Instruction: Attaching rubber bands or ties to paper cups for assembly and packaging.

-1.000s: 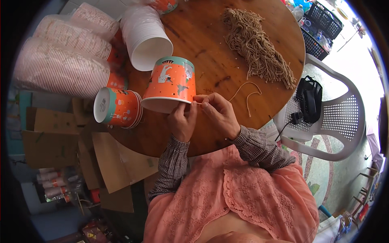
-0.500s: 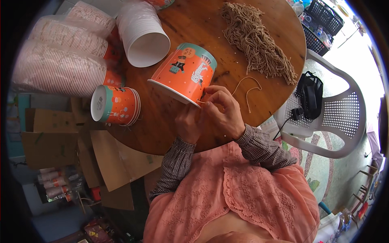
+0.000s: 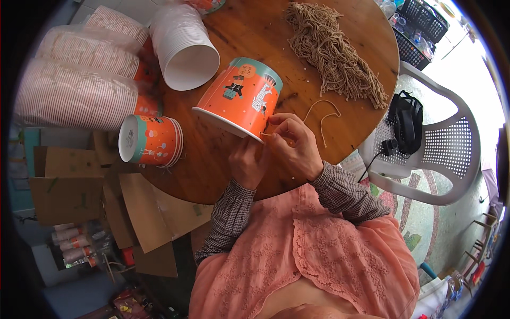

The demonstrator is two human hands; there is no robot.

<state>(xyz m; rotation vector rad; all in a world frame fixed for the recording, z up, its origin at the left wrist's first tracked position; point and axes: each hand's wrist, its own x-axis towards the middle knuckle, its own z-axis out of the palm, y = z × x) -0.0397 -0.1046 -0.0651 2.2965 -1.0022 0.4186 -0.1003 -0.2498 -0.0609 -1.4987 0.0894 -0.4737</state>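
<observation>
A large orange paper bucket (image 3: 239, 95) with printed figures and a teal band lies tilted on the round wooden table, its white rim toward me. At that rim my left hand (image 3: 247, 164) grips the lower edge, its fingertips partly hidden under and inside the bucket. Close beside it, my right hand (image 3: 296, 144) is closed in a pinch on a thin tan string (image 3: 323, 121) at the bucket's wall near the rim. From there the string's loose length curls across the tabletop to the right.
A bundle of tan strings (image 3: 340, 56) lies at the far right of the table (image 3: 255, 26). Left stand a small stack of orange cups (image 3: 156, 141), nested white tubs (image 3: 188, 58) and wrapped cup stacks (image 3: 74, 90). Cardboard boxes (image 3: 143, 207) sit below left; a plastic chair (image 3: 451, 143) stands right.
The view has shifted very slightly. Both hands stay at the bucket's rim with nearly the same grip, and the string lies almost as before.
</observation>
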